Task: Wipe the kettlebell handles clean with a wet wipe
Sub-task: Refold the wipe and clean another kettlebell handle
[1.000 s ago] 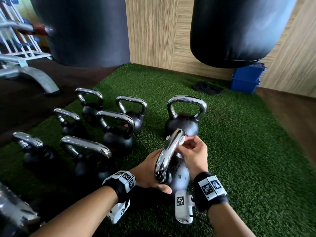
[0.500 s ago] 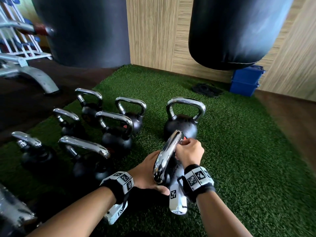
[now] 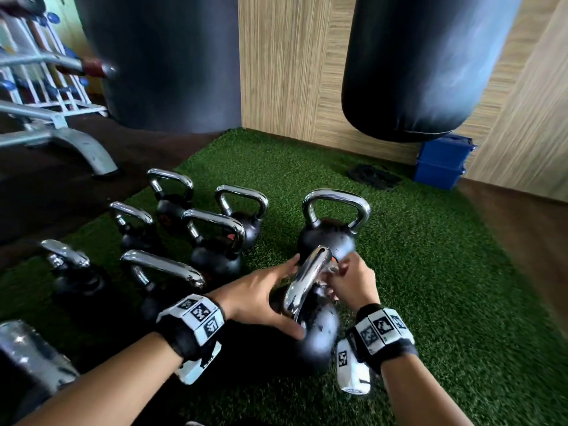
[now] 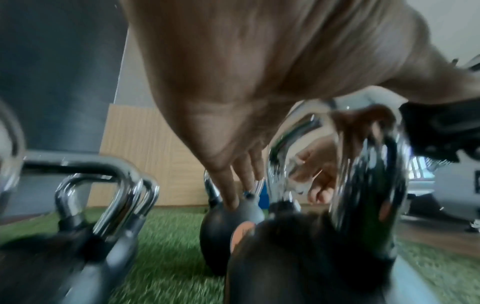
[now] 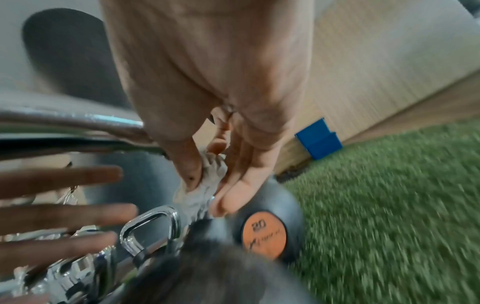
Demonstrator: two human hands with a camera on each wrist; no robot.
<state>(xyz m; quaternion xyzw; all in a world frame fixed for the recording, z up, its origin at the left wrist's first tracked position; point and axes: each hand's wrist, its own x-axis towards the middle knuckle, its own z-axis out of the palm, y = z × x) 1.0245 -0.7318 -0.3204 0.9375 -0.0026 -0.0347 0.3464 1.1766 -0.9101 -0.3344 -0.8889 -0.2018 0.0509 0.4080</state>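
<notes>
Kettlebell under attention stands on the green turf at the near centre, its chrome handle running near to far. The left hand rests on the handle's left side, fingers straight and spread, thumb against the black body. The right hand pinches a crumpled wet wipe between thumb and fingers against the handle's far right leg. A second kettlebell, marked 20 on an orange disc, stands just beyond. Six more kettlebells are grouped to the left. Two black punching bags hang at the far side.
</notes>
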